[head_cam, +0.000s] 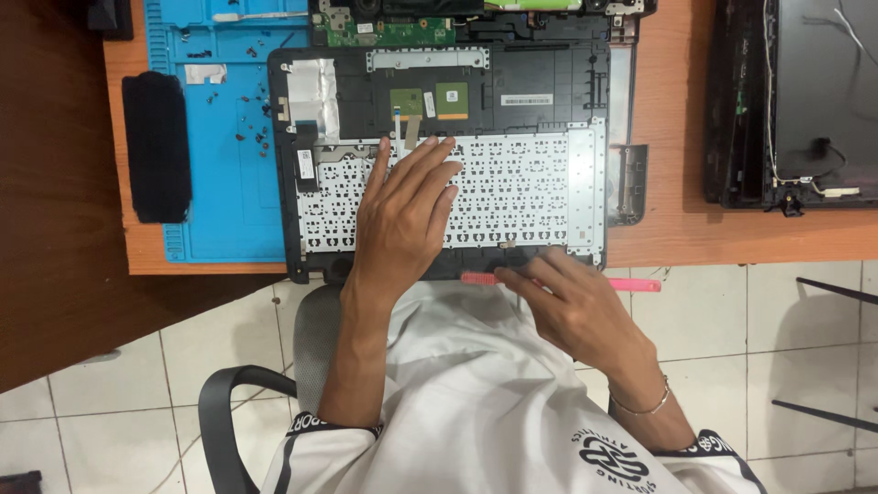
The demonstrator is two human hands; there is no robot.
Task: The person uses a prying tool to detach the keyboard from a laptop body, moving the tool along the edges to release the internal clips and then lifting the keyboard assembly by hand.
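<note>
An upside-down laptop palmrest (512,87) lies on the wooden desk, its white metal keyboard backplate (512,183) facing up. My left hand (402,215) rests flat on the backplate's left half, fingers spread. My right hand (572,306) is at the near edge of the case, gripping a pink plastic pry tool (636,284) that lies along that edge. Two green touchpad boards (430,99) with a ribbon cable sit above the backplate.
A blue repair mat (219,183) with several loose screws lies to the left, beside a long black strip (157,146). A green circuit board (384,32) sits behind the case. A dark laptop lid with wires (805,101) is at right. An office chair armrest (224,412) is below.
</note>
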